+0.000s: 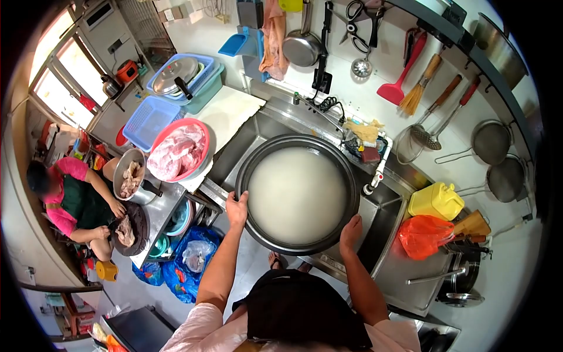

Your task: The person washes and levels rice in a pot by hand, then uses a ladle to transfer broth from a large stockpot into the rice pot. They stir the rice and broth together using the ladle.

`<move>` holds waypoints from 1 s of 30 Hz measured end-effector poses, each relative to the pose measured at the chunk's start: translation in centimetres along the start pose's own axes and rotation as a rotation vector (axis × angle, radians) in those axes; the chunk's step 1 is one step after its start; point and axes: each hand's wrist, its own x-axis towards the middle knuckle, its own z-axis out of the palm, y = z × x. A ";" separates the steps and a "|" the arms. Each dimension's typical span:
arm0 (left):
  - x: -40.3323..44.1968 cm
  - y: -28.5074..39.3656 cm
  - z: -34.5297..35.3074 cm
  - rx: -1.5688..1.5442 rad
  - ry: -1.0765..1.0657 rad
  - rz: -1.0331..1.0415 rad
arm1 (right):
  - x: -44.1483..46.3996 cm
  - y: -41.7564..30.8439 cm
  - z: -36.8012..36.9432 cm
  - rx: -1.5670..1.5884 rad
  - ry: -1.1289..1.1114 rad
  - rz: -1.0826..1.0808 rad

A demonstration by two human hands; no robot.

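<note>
A large round dark pot (241, 182), wide and rimmed, holds cloudy whitish liquid (296, 196). It sits over the metal sink (384, 205), covering much of both basins. My left hand (237, 209) grips its left rim, thumb up and fingers out of sight beneath. At the lower right rim, my right hand (350, 233) holds the other side, its fingers partly hidden by the pot. Whether the pot rests on the sink or is held up, I cannot tell.
A pink basin of raw meat (177, 149) stands left of the sink beside blue baskets (149, 120). A co-worker (76, 202) handles meat on a round board (136, 234). A yellow jug (435, 201) and red bag (424, 236) stand right. Utensils hang on the wall.
</note>
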 end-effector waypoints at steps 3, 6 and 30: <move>-0.1 -0.2 0.2 0.004 0.033 -0.002 | 0.0 -0.2 -0.3 -0.039 -0.005 0.005; 0.2 -0.7 0.3 -0.041 0.004 -0.004 | 0.2 0.0 -0.6 0.015 -0.026 0.046; 7.1 -8.2 -0.4 0.252 -0.157 0.414 | -21.9 12.8 -19.9 -0.076 0.438 0.459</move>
